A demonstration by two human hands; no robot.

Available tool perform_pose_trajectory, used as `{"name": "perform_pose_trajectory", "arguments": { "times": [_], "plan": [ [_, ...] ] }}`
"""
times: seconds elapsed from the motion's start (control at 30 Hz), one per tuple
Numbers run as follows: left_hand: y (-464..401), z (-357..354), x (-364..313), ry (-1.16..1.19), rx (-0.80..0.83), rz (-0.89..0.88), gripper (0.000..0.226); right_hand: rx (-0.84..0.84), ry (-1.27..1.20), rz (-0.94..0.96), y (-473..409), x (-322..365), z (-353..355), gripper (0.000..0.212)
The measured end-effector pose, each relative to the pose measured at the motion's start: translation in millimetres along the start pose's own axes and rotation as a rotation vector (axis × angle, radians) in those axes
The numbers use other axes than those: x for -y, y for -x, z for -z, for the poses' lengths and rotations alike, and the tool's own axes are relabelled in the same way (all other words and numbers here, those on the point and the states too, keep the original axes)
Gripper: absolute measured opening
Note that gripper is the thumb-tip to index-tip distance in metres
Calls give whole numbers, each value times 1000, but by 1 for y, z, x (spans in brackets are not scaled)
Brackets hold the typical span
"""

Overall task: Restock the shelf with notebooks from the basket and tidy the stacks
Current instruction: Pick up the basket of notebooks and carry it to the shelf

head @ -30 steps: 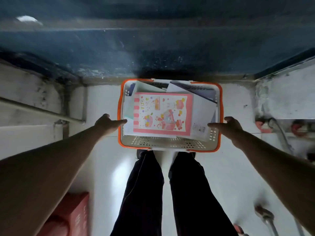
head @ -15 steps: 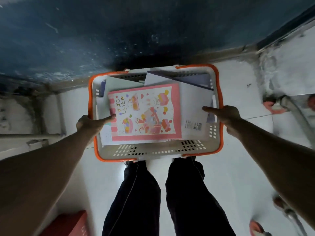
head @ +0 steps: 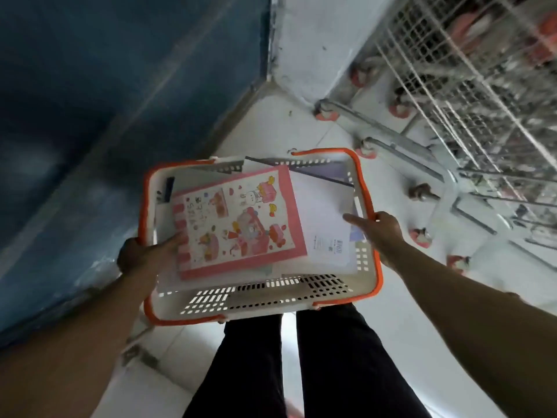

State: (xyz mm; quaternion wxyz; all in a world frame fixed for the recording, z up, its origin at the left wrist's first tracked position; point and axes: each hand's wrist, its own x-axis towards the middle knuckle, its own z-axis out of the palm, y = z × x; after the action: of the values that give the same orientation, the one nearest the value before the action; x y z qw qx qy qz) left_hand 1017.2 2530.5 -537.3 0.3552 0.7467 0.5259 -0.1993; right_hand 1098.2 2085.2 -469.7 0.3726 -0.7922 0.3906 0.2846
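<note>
Two hands: both on the basket, one at each short side, so the load appears carried level between them.
Basket: white plastic with an orange rim, held above the floor in front of the person's legs.
Left hand: grasping the near-left rim, palm outside the wall, thumb reaching inward onto the edge of the pink notebook, likely to keep the loose stack from sliding.
Right hand: grasping the right rim, fingers curled over the orange edge, index finger stretched inward over the white notebook.
Arms: both extended forward and down, roughly straight, wrists turned in toward each other.
Notebooks: all inside the basket between the hands; the pink one lies on top, tilted, with the white one just beside the right hand and a purple cover beyond it.
Wire racks: beyond the right hand, blurred.
Stage: by my reading, transport only; nothing shelved yet.
</note>
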Motion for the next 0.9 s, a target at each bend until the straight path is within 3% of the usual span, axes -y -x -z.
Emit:
{"name": "perform_pose_trajectory", "arguments": {
  "times": [0.17,0.43,0.5,0.57,0.67,0.77,0.83,0.9],
  "plan": [
    [165,17,-98,-133,153,-194,85,-177,-327,-204,129,-106,101,53],
    [352,-79,-133,-270,351,-541,89,-453,-731,-460,260,-308,194,72],
    [414,-115,-134,-305,393,-617,82,-488,-804,-500,286,-360,214,62],
    [468,-161,-127,-397,403,-672,92,-526,-886,-561,309,-415,233,58],
    [519,-242,-110,-523,439,-778,108,-595,-1016,-652,338,-501,260,66],
    [580,-329,-91,-587,538,-851,110,-641,-1135,-690,365,-580,290,71],
    [656,-366,-73,-639,608,-897,103,-687,-1168,-736,382,-626,317,62],
    [753,-381,-49,-683,663,-997,78,-736,-1204,-778,396,-669,344,58]
  ]
}}
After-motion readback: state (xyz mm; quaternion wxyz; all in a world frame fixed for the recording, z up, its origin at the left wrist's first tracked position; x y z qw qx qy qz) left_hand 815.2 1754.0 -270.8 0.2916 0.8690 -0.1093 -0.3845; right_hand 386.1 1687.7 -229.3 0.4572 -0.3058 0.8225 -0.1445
